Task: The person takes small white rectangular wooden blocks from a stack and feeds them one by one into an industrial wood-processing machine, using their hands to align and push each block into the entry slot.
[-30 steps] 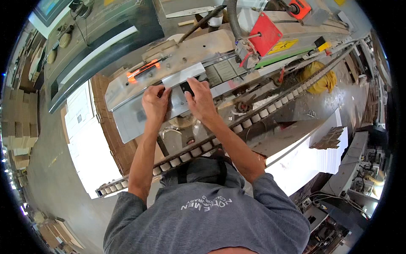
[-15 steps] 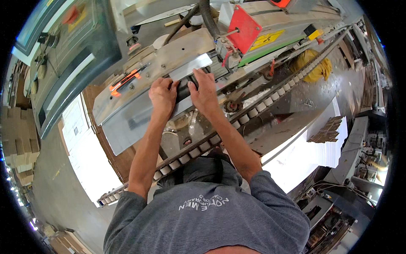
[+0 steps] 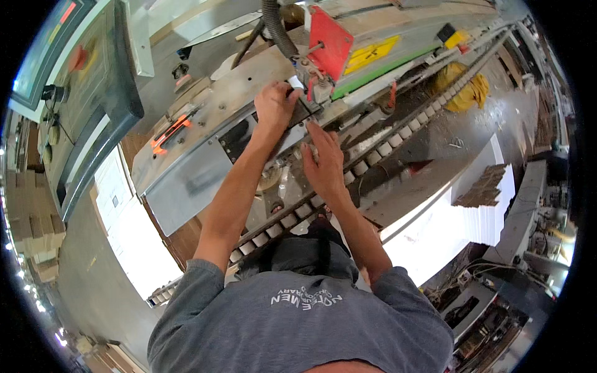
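My left hand [image 3: 273, 109] is curled over the machine's infeed, its fingers bent on a short white strip [image 3: 295, 81]. Only the strip's far end shows; the hand covers the rest. That end lies close to the metal fittings below the red guard plate [image 3: 329, 45]. Lower and to the right, my right hand [image 3: 324, 163] holds nothing, its fingers apart and its fingertips beside the front edge of the metal bed. A dark plate with small holes [image 3: 233, 142] lies left of my left wrist, set in the grey metal table [image 3: 180, 202].
An orange-handled tool [image 3: 169, 133] rests on the table's left part. A ribbed hose [image 3: 277, 28] hangs behind the infeed. The roller rail [image 3: 385, 150] runs diagonally before me. A control panel [image 3: 93, 118] stands left, stacked white boards [image 3: 435, 233] right, a yellow cloth bundle [image 3: 466, 96] beyond.
My left hand has moved right and forward with the white strip, toward the red guard. My right hand has come off the strip and dropped back toward me. The view has shifted slightly.
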`<state>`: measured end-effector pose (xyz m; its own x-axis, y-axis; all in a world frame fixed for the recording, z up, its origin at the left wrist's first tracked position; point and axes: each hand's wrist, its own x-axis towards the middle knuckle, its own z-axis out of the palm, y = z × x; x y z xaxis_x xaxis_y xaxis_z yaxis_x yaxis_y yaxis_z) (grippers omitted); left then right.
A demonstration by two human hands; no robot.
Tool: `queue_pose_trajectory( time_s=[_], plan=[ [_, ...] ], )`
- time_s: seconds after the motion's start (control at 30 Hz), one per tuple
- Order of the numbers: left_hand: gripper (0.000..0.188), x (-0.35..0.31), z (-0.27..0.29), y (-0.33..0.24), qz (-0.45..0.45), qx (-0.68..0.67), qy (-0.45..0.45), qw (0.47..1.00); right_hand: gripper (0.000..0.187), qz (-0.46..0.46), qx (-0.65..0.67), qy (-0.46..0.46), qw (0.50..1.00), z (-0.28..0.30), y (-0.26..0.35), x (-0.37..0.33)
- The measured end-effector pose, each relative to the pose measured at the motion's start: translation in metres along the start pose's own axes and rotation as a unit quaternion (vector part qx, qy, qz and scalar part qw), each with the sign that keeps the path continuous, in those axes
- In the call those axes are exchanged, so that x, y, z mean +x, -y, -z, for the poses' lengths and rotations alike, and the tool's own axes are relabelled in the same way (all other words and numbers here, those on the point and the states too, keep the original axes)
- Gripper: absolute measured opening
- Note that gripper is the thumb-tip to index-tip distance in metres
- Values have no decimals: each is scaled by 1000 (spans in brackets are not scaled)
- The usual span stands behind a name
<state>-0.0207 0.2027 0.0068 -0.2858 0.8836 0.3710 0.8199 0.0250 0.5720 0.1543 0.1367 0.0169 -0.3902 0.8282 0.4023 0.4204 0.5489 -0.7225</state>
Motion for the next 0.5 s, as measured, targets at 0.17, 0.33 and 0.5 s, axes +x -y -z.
queue_pose_trajectory(
  time_s=[0.17, 0.33, 0.5],
  plan=[
    [32, -39, 32, -2, 75, -30, 77, 994, 44, -134, 2, -51, 990, 46, -2, -95],
    [18, -117, 89, -47, -112, -149, 12, 982, 36, -315, -19, -126, 940, 80, -11, -204],
    [18, -179, 34, -163, -86, -369, 270, 885, 33, -497, 10, -309, 811, 169, -18, -307]
  ],
)
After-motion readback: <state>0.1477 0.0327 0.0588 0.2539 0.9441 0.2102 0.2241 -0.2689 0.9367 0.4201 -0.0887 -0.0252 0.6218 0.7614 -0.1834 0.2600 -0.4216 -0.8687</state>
